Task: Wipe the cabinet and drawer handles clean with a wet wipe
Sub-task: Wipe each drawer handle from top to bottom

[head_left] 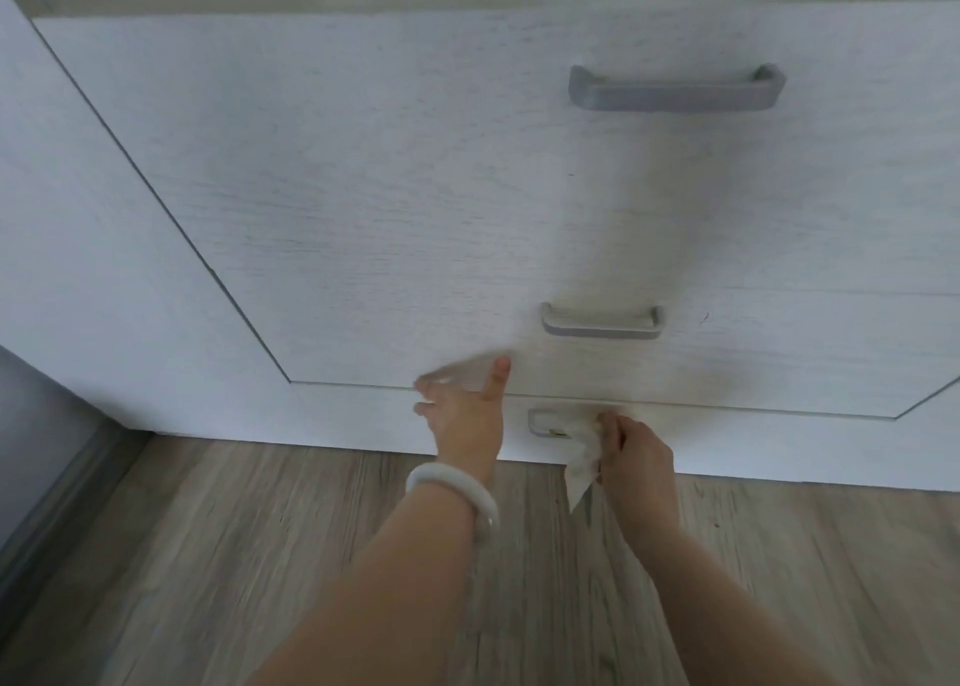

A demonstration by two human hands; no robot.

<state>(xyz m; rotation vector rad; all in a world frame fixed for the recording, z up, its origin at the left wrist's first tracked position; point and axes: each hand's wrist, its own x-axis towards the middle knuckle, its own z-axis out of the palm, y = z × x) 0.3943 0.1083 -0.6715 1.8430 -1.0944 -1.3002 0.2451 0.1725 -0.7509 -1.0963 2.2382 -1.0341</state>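
Right hand grips crumpled white wet wipe against lowest grey metal drawer handle; left hand, fingers spread open, presses white woodgrain drawer front

3 handles stacked; wipe on lowest; left hand beside.

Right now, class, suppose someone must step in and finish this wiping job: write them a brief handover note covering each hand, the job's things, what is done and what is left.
Right hand: grips the wet wipe against the bottom handle, covering its right part.
Left hand: fingers spread, thumb up, by the drawer front's lower edge; whether it holds anything is blurred.
Middle handle and top handle are bare; the picture cannot show whether they have been wiped.
Left: finish the bottom handle, then check the other two.
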